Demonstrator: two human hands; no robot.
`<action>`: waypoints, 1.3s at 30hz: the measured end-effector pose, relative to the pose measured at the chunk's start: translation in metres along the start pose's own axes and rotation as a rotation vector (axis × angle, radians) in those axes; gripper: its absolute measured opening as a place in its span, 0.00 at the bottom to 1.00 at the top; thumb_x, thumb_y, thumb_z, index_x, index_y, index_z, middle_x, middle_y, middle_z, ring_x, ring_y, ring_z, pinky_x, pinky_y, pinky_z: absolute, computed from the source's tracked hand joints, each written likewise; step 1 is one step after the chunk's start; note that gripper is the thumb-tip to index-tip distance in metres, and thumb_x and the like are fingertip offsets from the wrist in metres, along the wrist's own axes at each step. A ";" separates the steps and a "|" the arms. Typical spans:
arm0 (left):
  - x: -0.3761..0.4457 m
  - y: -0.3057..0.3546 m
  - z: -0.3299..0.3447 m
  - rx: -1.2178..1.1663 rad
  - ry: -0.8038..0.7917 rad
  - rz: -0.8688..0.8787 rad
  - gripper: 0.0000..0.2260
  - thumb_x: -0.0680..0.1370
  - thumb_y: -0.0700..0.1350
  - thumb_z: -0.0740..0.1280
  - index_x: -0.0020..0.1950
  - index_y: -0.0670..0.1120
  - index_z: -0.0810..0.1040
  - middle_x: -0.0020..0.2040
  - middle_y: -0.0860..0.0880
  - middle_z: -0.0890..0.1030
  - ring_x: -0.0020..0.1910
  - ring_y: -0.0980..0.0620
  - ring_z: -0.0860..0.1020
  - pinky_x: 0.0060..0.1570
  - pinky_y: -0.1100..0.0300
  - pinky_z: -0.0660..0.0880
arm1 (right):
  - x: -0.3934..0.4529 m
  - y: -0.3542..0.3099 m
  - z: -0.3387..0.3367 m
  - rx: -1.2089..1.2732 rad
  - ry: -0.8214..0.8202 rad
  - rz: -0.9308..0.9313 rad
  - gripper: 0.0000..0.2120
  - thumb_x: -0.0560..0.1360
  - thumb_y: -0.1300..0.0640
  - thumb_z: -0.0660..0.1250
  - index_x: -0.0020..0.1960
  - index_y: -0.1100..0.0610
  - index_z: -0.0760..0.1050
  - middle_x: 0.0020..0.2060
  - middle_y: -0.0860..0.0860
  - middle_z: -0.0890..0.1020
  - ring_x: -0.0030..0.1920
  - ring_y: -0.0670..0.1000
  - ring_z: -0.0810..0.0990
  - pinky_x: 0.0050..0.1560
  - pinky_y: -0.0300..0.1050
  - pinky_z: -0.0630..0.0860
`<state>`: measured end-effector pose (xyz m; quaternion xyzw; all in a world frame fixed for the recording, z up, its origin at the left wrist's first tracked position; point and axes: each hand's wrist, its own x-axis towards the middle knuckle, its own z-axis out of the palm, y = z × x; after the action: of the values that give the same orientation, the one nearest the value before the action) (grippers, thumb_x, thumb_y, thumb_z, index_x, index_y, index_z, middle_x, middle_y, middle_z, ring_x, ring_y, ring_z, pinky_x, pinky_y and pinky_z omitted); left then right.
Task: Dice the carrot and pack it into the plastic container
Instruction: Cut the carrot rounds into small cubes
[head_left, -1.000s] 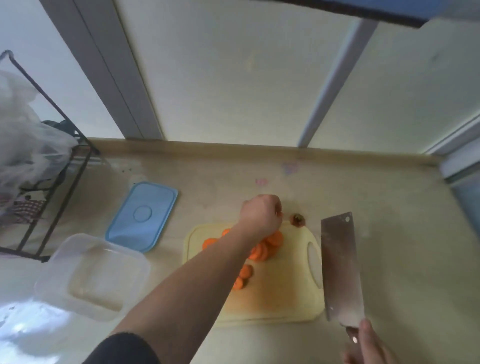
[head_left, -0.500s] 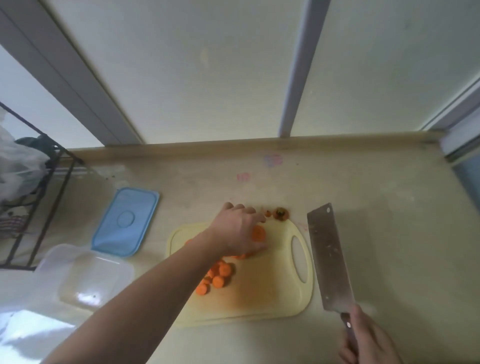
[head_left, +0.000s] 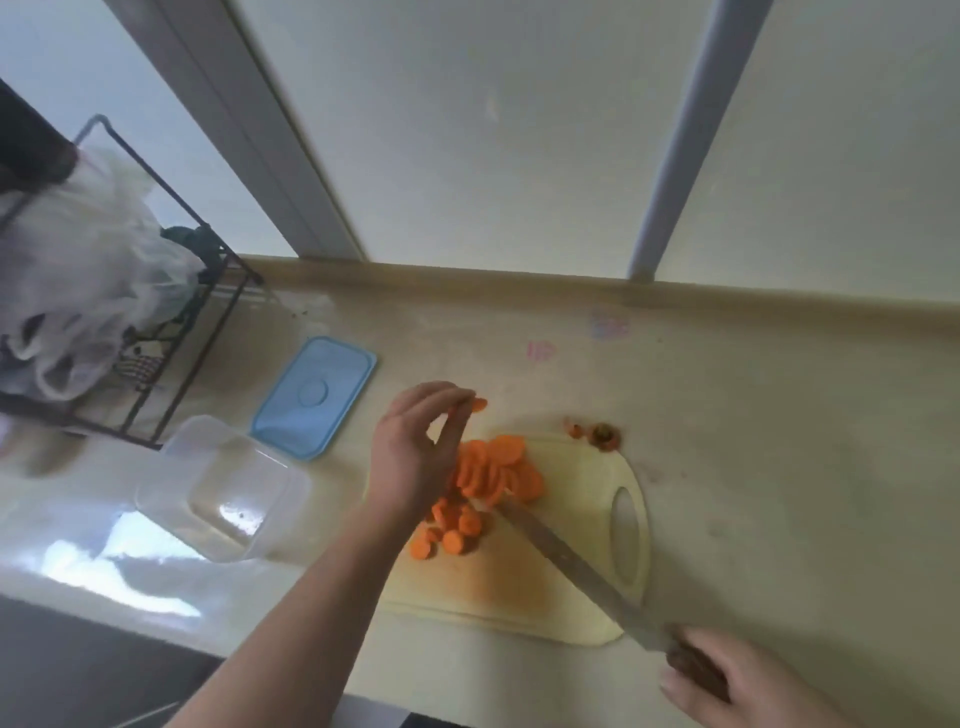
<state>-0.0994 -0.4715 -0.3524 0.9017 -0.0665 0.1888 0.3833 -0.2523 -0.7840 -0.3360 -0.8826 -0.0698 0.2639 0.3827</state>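
Observation:
Orange carrot slices (head_left: 493, 470) lie heaped on a pale yellow cutting board (head_left: 571, 525), with smaller rounds (head_left: 447, 535) toward the near left. My left hand (head_left: 415, 452) is raised over the board's left part and pinches one carrot slice (head_left: 478, 404) at its fingertips. My right hand (head_left: 727, 675) grips the dark handle of a cleaver (head_left: 566, 564) at the near right. The blade lies edge-on across the board, its tip touching the heap. The clear plastic container (head_left: 223, 483) stands open to the left of the board, with nothing inside.
The blue lid (head_left: 317, 397) lies flat behind the container. A black wire rack (head_left: 171, 338) with white plastic bags stands at the far left. Carrot end scraps (head_left: 602, 434) sit on the counter just beyond the board. The counter's front edge runs near my arms.
My left hand has lifted off the heap with one slice pinched. My right hand has swung the cleaver from beside the board onto it, up to the slices. The view has shifted.

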 end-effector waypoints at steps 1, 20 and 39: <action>-0.010 -0.006 -0.013 0.007 0.096 -0.044 0.06 0.78 0.43 0.73 0.52 0.44 0.87 0.50 0.52 0.83 0.48 0.54 0.81 0.50 0.58 0.78 | 0.011 -0.005 -0.001 -0.073 -0.091 -0.038 0.17 0.69 0.27 0.57 0.40 0.39 0.71 0.34 0.37 0.76 0.38 0.38 0.74 0.45 0.32 0.70; -0.178 -0.035 -0.034 0.017 0.140 0.017 0.08 0.82 0.44 0.68 0.61 0.47 0.80 0.59 0.50 0.79 0.58 0.58 0.79 0.54 0.65 0.78 | 0.147 -0.046 -0.004 -0.308 -0.414 -0.243 0.15 0.75 0.39 0.62 0.41 0.50 0.72 0.32 0.46 0.77 0.35 0.45 0.77 0.36 0.42 0.73; -0.198 -0.013 0.032 0.192 -0.097 0.119 0.09 0.77 0.39 0.75 0.56 0.40 0.85 0.60 0.43 0.82 0.62 0.40 0.77 0.59 0.48 0.76 | 0.056 -0.032 0.003 -0.082 -0.350 -0.100 0.33 0.66 0.21 0.43 0.63 0.33 0.69 0.36 0.23 0.75 0.42 0.31 0.76 0.42 0.26 0.68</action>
<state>-0.2689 -0.4901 -0.4595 0.9367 -0.1203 0.1728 0.2797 -0.2034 -0.7411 -0.3383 -0.8335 -0.1899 0.3910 0.3411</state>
